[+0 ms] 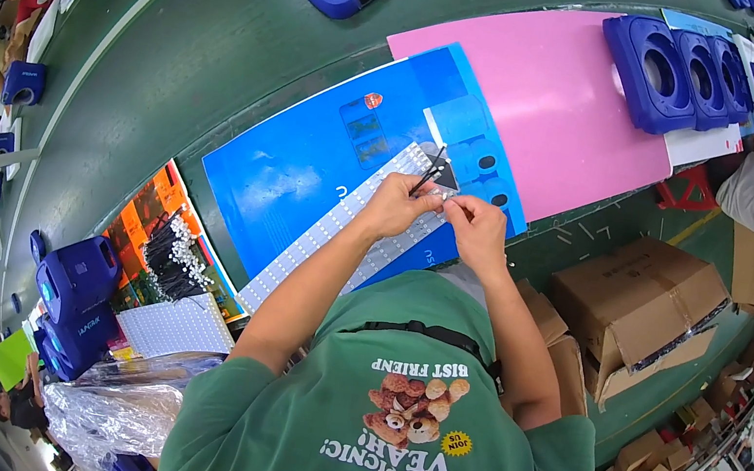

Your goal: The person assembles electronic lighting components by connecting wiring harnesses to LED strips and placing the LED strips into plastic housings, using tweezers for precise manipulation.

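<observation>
Left hand (391, 206) pinches black wires (427, 173) mid-frame, over the white-dotted board (325, 235) on the blue sheet (281, 156). Right hand (479, 232): fingertips pressed together, can't tell on what. I'd keep wires slack, board flat, grip close to the ends.

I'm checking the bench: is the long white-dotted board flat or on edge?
Flat: the white-dotted board shows its broad face above the blue sheet, beneath the left hand.
</observation>
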A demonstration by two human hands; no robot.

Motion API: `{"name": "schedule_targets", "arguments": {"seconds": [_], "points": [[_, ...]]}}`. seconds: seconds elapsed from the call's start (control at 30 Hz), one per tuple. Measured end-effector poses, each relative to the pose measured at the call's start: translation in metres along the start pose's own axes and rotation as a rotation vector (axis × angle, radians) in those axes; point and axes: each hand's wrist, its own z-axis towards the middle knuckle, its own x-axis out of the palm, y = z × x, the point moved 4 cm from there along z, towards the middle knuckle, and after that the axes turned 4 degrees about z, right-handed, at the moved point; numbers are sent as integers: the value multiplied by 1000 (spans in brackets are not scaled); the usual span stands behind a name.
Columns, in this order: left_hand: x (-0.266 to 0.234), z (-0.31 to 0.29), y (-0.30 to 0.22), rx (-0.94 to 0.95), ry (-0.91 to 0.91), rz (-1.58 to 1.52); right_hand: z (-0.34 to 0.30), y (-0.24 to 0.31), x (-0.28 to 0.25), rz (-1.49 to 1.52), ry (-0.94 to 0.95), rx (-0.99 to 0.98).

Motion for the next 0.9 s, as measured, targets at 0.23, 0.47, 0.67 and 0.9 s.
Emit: {"name": "schedule_targets", "arguments": {"seconds": [0.23, 0.47, 0.67, 0.9], "points": [[2, 1, -2, 9, -47, -166, -2, 1, 2, 26, -95, -2], [1, 6, 10, -16, -126, 54, -2, -4, 10, 58, -148, -17], [2, 1, -1, -40, -106, -112, -2, -6, 11, 166, -166, -22], [2, 7, 10, 11, -69, -185, -6, -4, 10, 244, -181, 1]]}}
